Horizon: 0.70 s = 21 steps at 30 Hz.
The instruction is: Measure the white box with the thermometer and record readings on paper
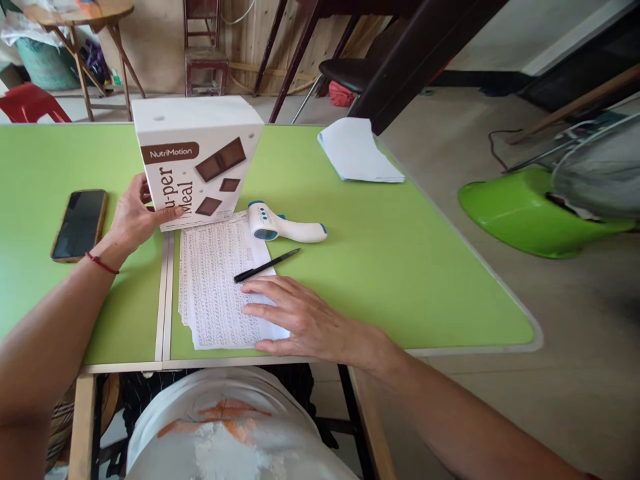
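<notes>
My left hand (pixel 137 213) grips the lower left corner of a white NutriMotion box (pixel 200 160) with brown bars printed on it, thumb across the front. The box is tilted and its bottom edge is by the top of a stack of handwritten sheets (pixel 220 287). Over the right side of those sheets my right hand (pixel 295 317) is spread, holding nothing. Just beyond its fingers a black pen (pixel 267 265) lies partly on the paper. A white and blue infrared thermometer (pixel 287 225) rests on its side behind the pen.
A smartphone (pixel 80 225) lies left of my left hand on the green table (pixel 400 280). White folded paper (pixel 357 153) sits at the back right. A dark slanting post (pixel 420 60) rises behind the table. On the floor at right is a green plastic chair (pixel 525 213).
</notes>
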Available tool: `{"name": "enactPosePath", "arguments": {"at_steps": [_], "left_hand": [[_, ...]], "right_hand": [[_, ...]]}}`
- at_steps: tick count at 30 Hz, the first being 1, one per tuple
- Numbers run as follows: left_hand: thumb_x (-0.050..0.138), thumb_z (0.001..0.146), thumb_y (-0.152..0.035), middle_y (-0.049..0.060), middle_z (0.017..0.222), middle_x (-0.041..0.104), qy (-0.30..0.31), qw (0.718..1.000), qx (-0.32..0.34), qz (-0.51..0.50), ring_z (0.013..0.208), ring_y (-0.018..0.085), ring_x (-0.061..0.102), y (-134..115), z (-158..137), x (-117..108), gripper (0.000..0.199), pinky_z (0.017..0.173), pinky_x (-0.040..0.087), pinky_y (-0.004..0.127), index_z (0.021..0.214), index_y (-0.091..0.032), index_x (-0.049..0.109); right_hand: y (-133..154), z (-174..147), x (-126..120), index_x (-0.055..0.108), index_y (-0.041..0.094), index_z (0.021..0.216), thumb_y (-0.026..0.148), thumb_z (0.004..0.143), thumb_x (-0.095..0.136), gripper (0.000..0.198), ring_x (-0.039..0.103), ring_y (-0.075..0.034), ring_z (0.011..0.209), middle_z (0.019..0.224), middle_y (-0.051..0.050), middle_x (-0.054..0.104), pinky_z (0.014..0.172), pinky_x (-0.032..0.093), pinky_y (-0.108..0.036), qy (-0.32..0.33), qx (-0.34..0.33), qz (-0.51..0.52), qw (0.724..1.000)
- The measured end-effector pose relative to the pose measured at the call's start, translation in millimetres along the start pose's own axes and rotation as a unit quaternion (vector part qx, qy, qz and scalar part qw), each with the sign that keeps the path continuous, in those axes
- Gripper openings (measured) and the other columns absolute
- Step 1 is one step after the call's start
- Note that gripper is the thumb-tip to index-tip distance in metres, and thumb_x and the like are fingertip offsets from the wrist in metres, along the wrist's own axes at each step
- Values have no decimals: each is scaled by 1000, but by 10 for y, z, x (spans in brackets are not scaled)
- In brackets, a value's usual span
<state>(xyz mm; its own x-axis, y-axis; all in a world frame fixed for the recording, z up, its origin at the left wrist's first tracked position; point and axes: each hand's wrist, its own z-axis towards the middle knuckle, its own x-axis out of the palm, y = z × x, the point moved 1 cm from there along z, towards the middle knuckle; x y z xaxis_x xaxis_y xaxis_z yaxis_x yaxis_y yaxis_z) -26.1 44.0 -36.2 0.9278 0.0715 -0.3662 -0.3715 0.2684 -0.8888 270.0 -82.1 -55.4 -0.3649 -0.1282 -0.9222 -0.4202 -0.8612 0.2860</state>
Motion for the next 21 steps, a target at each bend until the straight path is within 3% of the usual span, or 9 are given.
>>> {"name": "enactPosePath", "arguments": {"at_steps": [3,7,9,12,15,19,21], "left_hand": [[89,57,-41,11,112,66,-11,1000,14,-14,105,32,62,-147,-23,-18,67,88,55,46,110,-16,59],[86,61,-43,10,110,68,32,996,27,-80,105,32,63,-309,-58,9,58,92,54,46,107,-15,61],[86,61,-43,10,106,69,55,994,12,-92,103,32,64,-351,-82,39,56,92,54,46,104,-15,63],[86,60,-45,10,104,69,80,994,-14,-79,102,33,64,-386,-126,86,57,92,53,48,102,-14,63],[85,62,-47,12,105,69,101,993,-29,-59,101,34,64,-407,-170,125,58,91,53,49,103,-14,63],[84,64,-48,12,105,69,119,991,-30,-43,99,32,65,-389,-205,163,58,89,53,48,105,-14,62],[84,65,-48,12,106,69,127,991,-36,-33,98,31,65,-362,-209,174,58,89,53,48,106,-15,61]], "right_hand": [[-45,32,13,64,10,113,33,87,65,35,51,-32,122,127,-21,57,100,47,-51,-2,4,-15,1000],[-118,72,-50,64,12,115,37,87,65,38,53,-32,121,129,-19,58,100,48,-50,15,10,-9,1000],[-227,114,-155,67,15,110,40,90,61,33,59,-28,113,119,-15,65,95,51,-46,4,21,19,1000],[-543,223,-351,69,17,97,36,96,49,28,64,-24,97,101,-11,70,85,53,-42,-55,148,0,988],[-905,332,-435,66,13,107,39,86,60,34,62,-33,95,104,-18,66,78,51,-47,-56,335,-114,934],[-1143,393,-313,63,19,112,40,84,61,35,62,-30,91,98,-12,66,72,48,-40,19,372,-60,926],[-1162,375,-271,63,21,110,37,84,61,31,62,-29,90,98,-11,66,71,48,-39,-13,387,-24,922]]}}
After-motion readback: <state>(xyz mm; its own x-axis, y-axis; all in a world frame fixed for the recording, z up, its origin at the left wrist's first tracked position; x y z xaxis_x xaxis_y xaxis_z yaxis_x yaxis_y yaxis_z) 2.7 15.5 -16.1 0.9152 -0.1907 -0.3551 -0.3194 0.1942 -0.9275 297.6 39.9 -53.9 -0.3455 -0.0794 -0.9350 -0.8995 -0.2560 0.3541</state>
